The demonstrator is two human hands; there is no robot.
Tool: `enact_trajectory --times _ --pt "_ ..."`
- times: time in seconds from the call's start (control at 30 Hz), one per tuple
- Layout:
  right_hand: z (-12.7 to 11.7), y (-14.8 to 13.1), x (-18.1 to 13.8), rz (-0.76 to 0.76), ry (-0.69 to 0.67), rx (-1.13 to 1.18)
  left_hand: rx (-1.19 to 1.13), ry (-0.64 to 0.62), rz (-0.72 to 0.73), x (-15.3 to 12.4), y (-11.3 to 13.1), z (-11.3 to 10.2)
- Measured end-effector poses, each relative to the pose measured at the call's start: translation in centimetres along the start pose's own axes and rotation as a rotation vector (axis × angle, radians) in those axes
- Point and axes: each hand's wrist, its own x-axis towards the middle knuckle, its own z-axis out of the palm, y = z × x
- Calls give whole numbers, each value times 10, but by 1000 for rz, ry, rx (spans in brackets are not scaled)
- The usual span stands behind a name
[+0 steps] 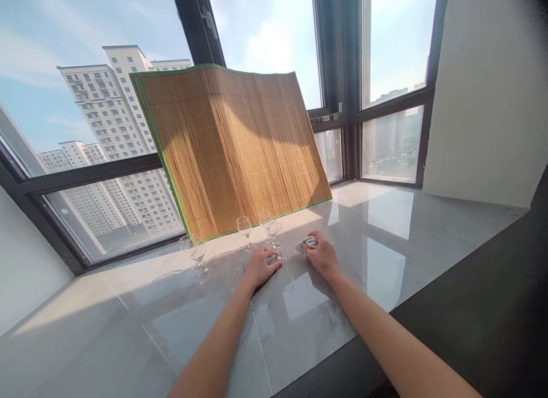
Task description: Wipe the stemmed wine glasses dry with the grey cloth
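- The person's left hand [260, 266] rests low over the ledge, its fingertips at the foot of an upright stemmed glass [275, 234]; whether they grip it is unclear.
- The right hand [322, 255] is closed around a crumpled pale cloth [309, 242], just beside that glass.
- Another glass [266, 217] stands close behind it, a third glass [244, 225] to its left, and a small group of glasses [197, 252] farther left.
- A green-edged slatted mat [244, 152] leans, tilted, against the dark window frame [347, 61].
- Glossy pale tiles cover the ledge [308, 346].
- Tall buildings [88, 107] show outside.
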Motion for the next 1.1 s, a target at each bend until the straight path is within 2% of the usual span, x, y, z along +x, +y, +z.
enact_trajectory --times 0.23,0.6,0.9,1.1 --pt "-1 0 1 29 5 8 15 0 -17 -3 3 -1" --pt "-3 0 0 31 -4 7 188 126 11 -10 33 6" --pt "-5 2 -2 23 -50 37 251 149 -64 -40 37 -1" --pt "-5 2 -1 22 -37 27 243 234 -124 -35 36 2"
